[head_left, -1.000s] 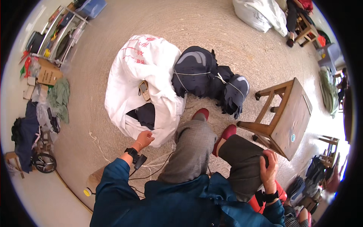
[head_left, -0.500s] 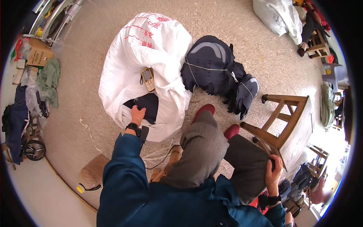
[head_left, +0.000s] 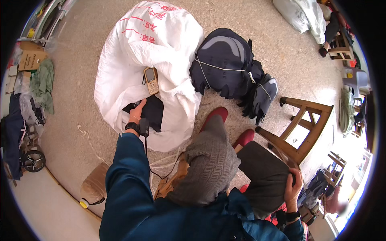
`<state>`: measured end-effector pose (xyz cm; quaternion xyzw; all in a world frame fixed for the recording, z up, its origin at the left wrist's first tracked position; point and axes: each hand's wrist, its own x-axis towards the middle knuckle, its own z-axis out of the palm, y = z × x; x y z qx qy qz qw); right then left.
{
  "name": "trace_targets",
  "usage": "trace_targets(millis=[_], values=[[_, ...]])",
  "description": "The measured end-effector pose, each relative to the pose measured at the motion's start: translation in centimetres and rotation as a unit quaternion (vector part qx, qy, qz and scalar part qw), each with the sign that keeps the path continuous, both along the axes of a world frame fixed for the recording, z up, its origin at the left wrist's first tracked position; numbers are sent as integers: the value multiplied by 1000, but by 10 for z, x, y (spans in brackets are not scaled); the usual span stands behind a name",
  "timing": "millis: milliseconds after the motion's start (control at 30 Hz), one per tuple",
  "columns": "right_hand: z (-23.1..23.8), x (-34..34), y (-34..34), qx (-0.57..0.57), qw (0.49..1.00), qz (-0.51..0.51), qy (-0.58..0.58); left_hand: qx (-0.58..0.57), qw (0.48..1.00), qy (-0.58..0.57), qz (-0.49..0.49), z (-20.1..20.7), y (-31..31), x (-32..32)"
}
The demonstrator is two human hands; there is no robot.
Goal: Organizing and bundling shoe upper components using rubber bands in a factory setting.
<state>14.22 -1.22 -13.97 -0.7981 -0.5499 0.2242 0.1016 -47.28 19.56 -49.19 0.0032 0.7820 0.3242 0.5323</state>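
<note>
A large white woven sack (head_left: 169,60) with red markings lies on the floor in front of me, its mouth facing me. Dark cloth (head_left: 155,112) shows inside the mouth. My left hand (head_left: 136,114) reaches in there and grips the left part of this cloth, thumb uppermost; some fingers are hidden. A tan keypad handset (head_left: 151,81) rests on the sack just beyond the cloth. My right hand (head_left: 294,188) lies over my right knee, fingers bent loosely over the trouser leg, with no object visible in it.
A tied dark bundle of cut fabric (head_left: 221,64) lies right of the sack. A wooden stool (head_left: 299,128) is tipped over near my right knee. A brown bag-like bundle with a yellow cap (head_left: 94,182) stands at left. Loose string (head_left: 90,140) and a black cable (head_left: 167,175) are nearby.
My left hand has shifted slightly left and turned thumb-up at the dark cloth. The view has moved a little; the right hand stays on the knee.
</note>
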Motion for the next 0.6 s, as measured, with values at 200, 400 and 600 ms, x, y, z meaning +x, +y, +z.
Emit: trace_targets(millis=[200, 400, 600], values=[[-4, 3, 0, 6, 1000, 5, 0, 33, 984, -139, -104, 11, -1, -17], [-1, 3, -1, 3, 1000, -3, 4, -22, 977, 95, -187, 53, 1, 10], [-2, 3, -3, 27, 1000, 3, 1, 112, 991, -65, -20, 46, -3, 21]])
